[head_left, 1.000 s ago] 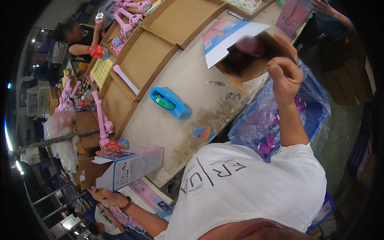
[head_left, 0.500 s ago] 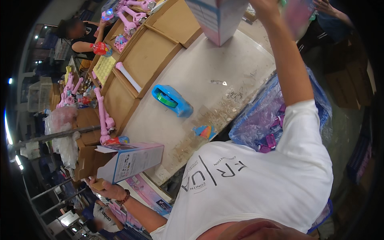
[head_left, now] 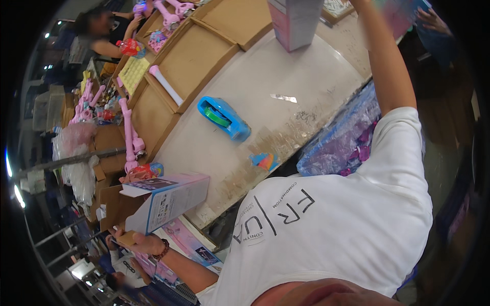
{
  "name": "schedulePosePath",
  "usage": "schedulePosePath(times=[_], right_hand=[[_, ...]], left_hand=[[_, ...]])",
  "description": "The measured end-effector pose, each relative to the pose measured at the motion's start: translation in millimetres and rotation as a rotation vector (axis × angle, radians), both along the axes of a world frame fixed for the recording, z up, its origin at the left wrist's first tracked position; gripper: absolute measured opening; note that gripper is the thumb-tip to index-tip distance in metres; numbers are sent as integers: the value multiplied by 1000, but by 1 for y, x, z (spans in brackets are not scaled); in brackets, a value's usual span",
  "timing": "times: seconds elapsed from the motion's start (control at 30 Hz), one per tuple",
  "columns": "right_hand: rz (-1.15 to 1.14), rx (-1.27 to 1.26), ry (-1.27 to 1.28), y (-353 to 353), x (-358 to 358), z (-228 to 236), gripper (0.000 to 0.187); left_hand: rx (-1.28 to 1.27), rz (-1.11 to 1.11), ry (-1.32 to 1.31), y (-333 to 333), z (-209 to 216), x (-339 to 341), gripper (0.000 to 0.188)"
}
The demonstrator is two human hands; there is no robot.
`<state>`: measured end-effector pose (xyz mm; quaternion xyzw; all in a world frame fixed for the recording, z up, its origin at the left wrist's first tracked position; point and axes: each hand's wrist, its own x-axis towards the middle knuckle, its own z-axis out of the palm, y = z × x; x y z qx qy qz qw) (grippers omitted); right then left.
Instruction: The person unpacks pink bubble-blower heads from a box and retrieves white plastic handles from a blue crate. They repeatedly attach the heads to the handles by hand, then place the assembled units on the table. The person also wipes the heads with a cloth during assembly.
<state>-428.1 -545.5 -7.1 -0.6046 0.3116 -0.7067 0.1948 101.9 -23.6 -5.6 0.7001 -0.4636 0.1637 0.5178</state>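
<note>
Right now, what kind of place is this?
Probably a toy packing line in a small factory: pink plastic toys along brown cardboard trays, a blue tape dispenser on the worn white bench, other workers boxing nearby.

Blue tape holders: one (head_left: pixel 223 118), middle of the counter (head_left: pixel 306 86).
Open toy boxes: two, one at 8 o'clock (head_left: pixel 168 201), one at 12 o'clock (head_left: pixel 293 20).
White tubes: one (head_left: pixel 164 85).
Blue baskets: one (head_left: pixel 344 140), at 3 o'clock.

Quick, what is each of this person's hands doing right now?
Left hand: closed on the open printed carton.
Right hand: out of view past the top edge; only the raised arm shows.
</note>
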Motion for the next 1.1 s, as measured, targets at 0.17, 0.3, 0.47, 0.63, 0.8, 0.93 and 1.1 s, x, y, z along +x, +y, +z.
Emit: schedulePosePath(times=[0.17, 0.3, 0.47, 0.63, 0.8, 0.93, 1.1], right_hand=[[-198, 71, -192, 111, -52, -51, 27], [-513, 198, -245, 229, -101, -105, 19], [-747, 650, -198, 346, -152, -220, 31], [-457, 1474, 569, 418, -182, -421, 47], [-489, 1817, 528, 435, -190, -541, 38], [-543, 1887, 87, 440, -171, -550, 32], [-612, 1776, -505, 449, -151, -543, 26]], left_hand=[[-107, -54, 188, -7, -2, 19, 66], [-57, -208, 225, -36, 2, 10, 65], [57, -165, -55, -84, 8, -37, 60], [243, -384, -361, -89, 1, -108, 62], [362, -711, -235, -80, 2, -145, 67], [320, -626, -259, -71, -1, -154, 69], [235, -555, -202, -56, -5, -148, 66]])
